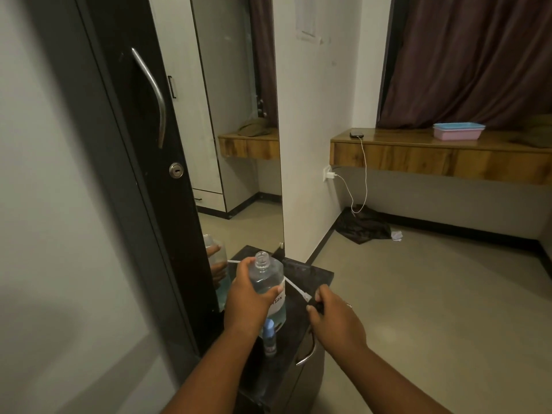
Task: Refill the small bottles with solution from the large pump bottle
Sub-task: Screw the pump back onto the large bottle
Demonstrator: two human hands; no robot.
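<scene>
Left hand [248, 297] grasps your clear large bottle [268, 282] upright, neck open. Right hand [334, 318] clenched on the black pump head [316, 303]; small blue-capped bottle [269, 339] stands just nearer you.

Dark cabinet top [321, 276]; small bottle [269, 339] standing.

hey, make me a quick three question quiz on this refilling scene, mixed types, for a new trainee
1. True or false: the large bottle has its pump screwed on.
2. Which hand holds the large bottle? A) left B) right C) neither
3. Fill in: the small bottle has a ____ cap.

Key:
1. False; its neck is open, and the right hand holds the pump off to the side.
2. A; the left hand has its grip around the body.
3. Blue.
</scene>
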